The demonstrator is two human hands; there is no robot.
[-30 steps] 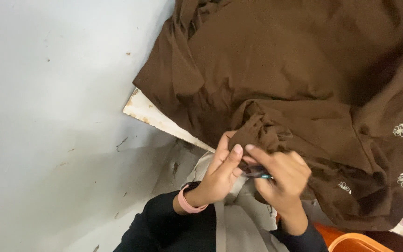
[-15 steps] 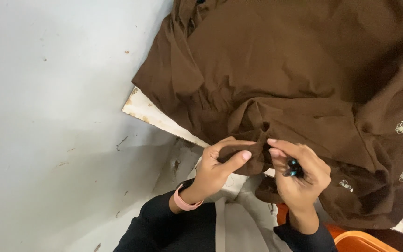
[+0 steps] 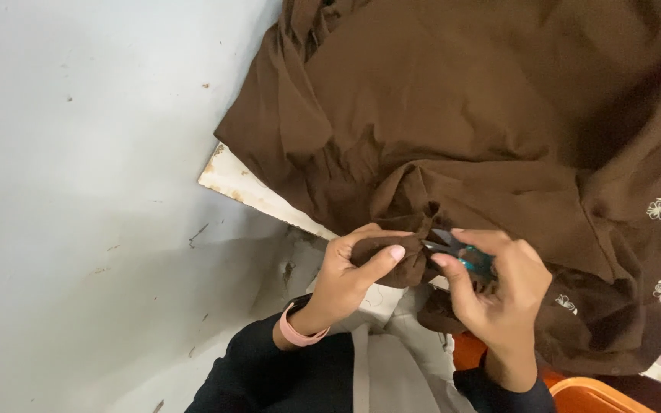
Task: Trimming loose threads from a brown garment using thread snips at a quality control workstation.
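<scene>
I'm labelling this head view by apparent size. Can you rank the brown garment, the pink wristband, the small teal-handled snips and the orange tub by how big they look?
1. Brown garment, by far the largest.
2. Orange tub, though it is mostly cut off by the frame.
3. Pink wristband and small teal-handled snips look about alike; the snips are partly hidden in the right hand.

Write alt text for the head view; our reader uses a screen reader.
A left hand pinches a fold of brown cloth while the right hand holds small teal snips against it. The cloth lies heaped on a table above a grey floor.
</scene>
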